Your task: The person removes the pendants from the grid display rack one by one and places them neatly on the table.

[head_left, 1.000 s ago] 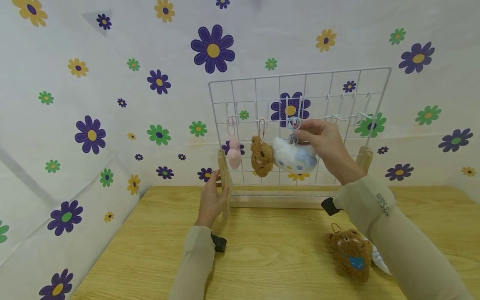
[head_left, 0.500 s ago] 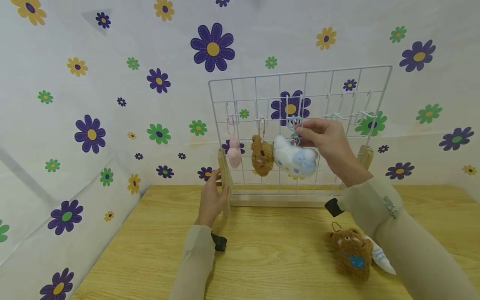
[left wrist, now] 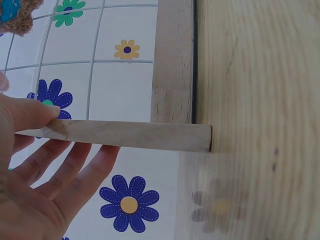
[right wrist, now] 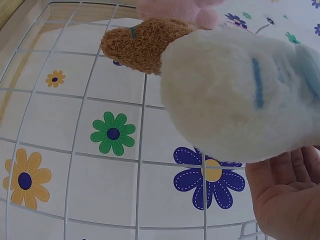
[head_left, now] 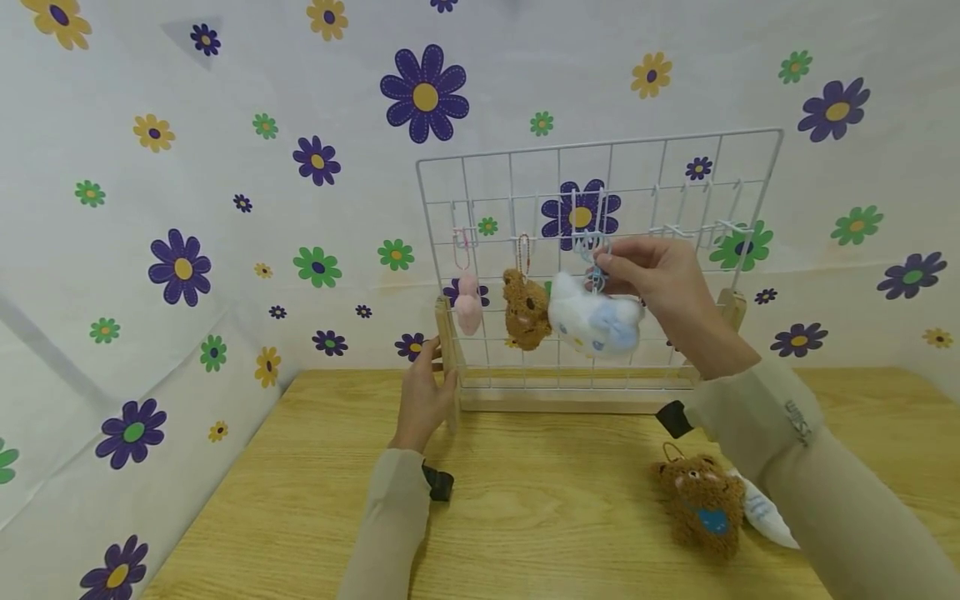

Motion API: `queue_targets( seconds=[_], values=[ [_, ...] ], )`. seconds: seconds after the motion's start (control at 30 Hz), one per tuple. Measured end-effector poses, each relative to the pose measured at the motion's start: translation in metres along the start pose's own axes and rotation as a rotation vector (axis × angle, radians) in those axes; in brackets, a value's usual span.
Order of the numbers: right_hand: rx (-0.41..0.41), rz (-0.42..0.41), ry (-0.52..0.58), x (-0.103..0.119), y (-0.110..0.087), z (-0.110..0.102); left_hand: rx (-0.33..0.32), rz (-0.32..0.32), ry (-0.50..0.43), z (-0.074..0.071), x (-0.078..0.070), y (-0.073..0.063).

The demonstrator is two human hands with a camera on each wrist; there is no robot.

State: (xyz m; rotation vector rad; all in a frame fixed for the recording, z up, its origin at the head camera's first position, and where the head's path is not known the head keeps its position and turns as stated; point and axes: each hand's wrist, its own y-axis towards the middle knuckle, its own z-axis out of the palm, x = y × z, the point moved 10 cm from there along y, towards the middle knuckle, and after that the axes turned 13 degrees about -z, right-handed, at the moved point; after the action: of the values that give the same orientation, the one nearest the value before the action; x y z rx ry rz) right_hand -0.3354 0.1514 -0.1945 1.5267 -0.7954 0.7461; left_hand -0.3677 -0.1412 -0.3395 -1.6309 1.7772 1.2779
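My right hand pinches the pale blue ring and clasp of a white plush keychain with a light blue bow, at a white hook on the wire grid rack. Seen from the right wrist, the plush covers much of the view, and the fingers are partly hidden behind it. My left hand holds the rack's left wooden side post. In the left wrist view, thumb and fingers lie on opposite sides of that post.
A brown bear plush and a pink plush hang on the rack's left part. Hooks stick out at the right. On the wooden table lie another brown bear plush and a white striped plush.
My right hand has shifted slightly right and down with the ring; the white plush has swung lower and to the right. The left hand stays on the post.
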Motion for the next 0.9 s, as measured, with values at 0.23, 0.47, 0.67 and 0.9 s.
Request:
queue_targets(
  seconds=[0.23, 0.47, 0.67, 0.9],
  values=[
    [0.037, -0.018, -0.049, 0.001, -0.005, 0.002, -0.005, 0.016, -0.01, -0.001, -0.001, 0.001],
    [0.053, -0.022, -0.027, -0.005, -0.012, 0.001, -0.004, 0.011, -0.023, -0.001, 0.001, 0.001],
    [0.074, -0.005, -0.024, -0.01, -0.016, 0.001, -0.006, 0.012, -0.02, -0.001, 0.002, 0.0],
    [0.113, 0.038, -0.034, -0.019, -0.023, 0.001, -0.009, 0.029, -0.017, 0.0, 0.0, 0.001]
  ],
)
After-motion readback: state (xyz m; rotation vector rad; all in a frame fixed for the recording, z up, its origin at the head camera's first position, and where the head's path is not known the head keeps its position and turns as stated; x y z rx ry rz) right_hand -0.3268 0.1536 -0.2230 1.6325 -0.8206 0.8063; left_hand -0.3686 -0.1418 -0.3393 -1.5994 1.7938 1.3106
